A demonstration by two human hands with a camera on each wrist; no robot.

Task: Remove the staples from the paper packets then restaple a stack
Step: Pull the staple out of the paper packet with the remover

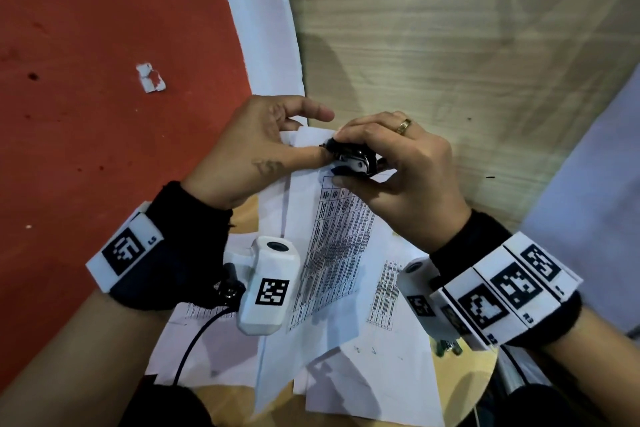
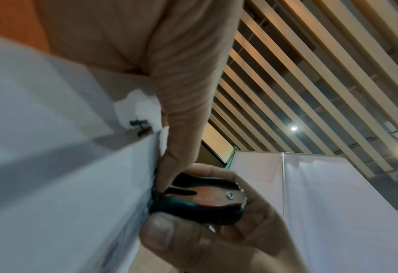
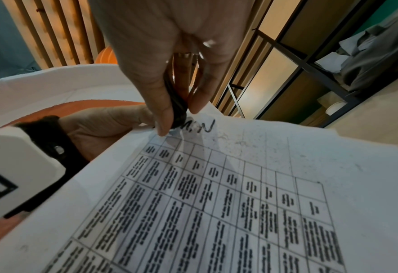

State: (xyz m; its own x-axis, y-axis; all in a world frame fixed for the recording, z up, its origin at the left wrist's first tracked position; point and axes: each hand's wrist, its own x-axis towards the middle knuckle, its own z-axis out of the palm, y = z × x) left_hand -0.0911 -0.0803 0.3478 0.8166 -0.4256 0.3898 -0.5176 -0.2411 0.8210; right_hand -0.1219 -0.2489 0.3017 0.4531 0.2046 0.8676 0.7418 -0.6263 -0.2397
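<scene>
Black remover (image 1: pixel 349 158), squeezed by right hand (image 1: pixel 398 170), bites the packet (image 1: pixel 332 236) corner (staple probably inside); left hand (image 1: pixel 249 149) pinches beside; yanking could tear paper.

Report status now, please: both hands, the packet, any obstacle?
Right hand grips staple remover, jaws at packet top corner. Left hand pinches that corner. Staple itself hidden. More sheets lie underneath; nothing blocks.

White paper packet (image 1: pixel 332 236) with black gridded print, black-and-chrome staple remover (image 1: pixel 353 158), red floor (image 1: pixel 104 114)
</scene>
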